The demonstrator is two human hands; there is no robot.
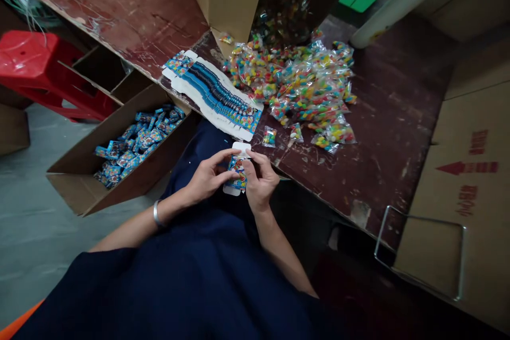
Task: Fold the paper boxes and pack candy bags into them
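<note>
From over here, a red stool [24, 64] stands at the far left, one in all. Next to it, one open carton [71, 191] sits below the worktop [382, 138], off its near edge, holding a jumble of small blue boxes [145, 135] too heaped for me to count.

The left hand [209, 178], one silver bangle [156, 213] at its wrist, pinches the left side of a single printed box [238, 167] between thumb and fingers. That box is held over the lap, just short of the worktop's near edge, its long axis pointing away from the body, with white flaps showing at both ends. Beyond it, one long row of flat box blanks [215, 93] lies along that same edge, overlapped too tightly to number.

The right hand [263, 178] grips the box's other side, thumb and fingers closed on it. Just past its fingertips, near the worktop's edge, lie two loose candy packets [269, 136]; the right hand is the nearer to both. Behind them spreads one heap of packets [311, 85], beyond counting. At the far right is one big carton with a red arrow [466, 167].
</note>
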